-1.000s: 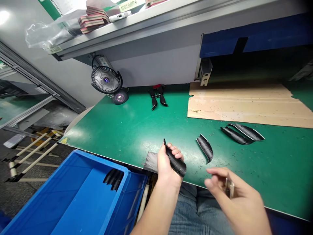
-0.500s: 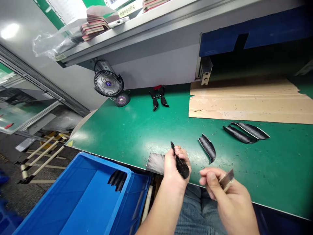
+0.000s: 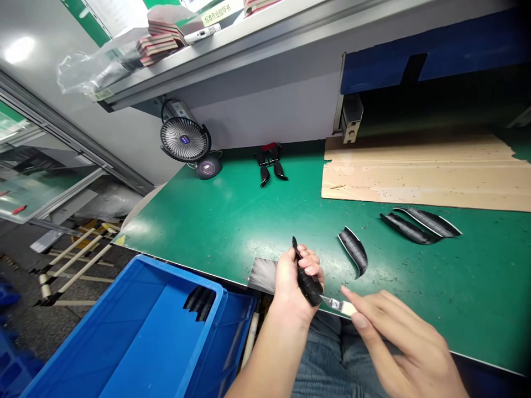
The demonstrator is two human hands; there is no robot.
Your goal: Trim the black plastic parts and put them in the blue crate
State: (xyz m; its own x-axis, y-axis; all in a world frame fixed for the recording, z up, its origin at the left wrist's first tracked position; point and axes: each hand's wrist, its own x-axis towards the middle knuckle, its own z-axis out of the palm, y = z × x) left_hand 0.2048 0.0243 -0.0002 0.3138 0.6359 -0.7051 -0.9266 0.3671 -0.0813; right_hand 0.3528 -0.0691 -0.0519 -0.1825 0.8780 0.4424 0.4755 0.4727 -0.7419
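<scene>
My left hand [image 3: 295, 282] grips a curved black moulded plastic part [image 3: 309, 284] upright, its pointed tip rising above my fingers. My right hand [image 3: 400, 342] pinches a small trimming knife [image 3: 337, 304], whose steel blade touches the lower end of the part. On the green mat, a similar curved black piece [image 3: 354, 251] lies just beyond my hands. Two more black pieces [image 3: 409, 229] lie side by side further right. Black flash shavings are scattered over the mat [image 3: 257, 221].
A blue plastic crate [image 3: 166, 271] below the table's near edge holds black pieces [image 3: 199, 303]. A cardboard sheet [image 3: 415, 171] covers the far right of the table. A black clamp-like part [image 3: 270, 163], a small fan [image 3: 185, 138] and a shelf [image 3: 249, 61] stand behind.
My right hand has swung the knife left, from held up clear of the part to its blade touching the part's lower end. My left hand has turned the part more upright.
</scene>
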